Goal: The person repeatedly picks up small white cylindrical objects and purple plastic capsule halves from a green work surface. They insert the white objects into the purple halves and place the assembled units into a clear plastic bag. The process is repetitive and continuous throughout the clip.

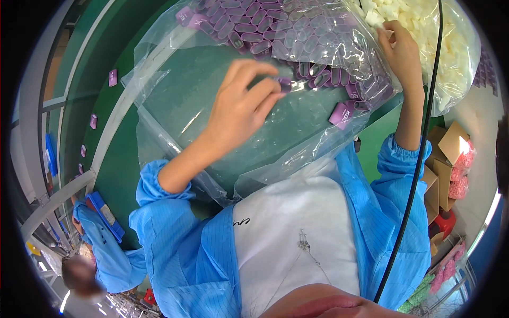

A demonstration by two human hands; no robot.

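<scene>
Between the fingertips of my left hand (241, 100) is a small purple oval casing (284, 85), held above a clear plastic bag (212, 90) spread over the green surface. Many similar purple hollow casings (252, 26) lie in and under the bag's far part. My right hand (403, 55) is at the far right, fingers curled and pinching at a cream-white block (374, 19). That block is beside the edge of another clear bag (456, 79) full of such pieces. A purple casing (341, 115) with its flat side up rests near the bag's right edge.
A black cable (424, 143) hangs down across the right side. Several purple casings (94, 121) stand along the green belt at left, beyond a pale rail (114, 122). A co-worker in blue (111, 259) is at lower left. Open cardboard boxes (445, 153) with pink bags stand right.
</scene>
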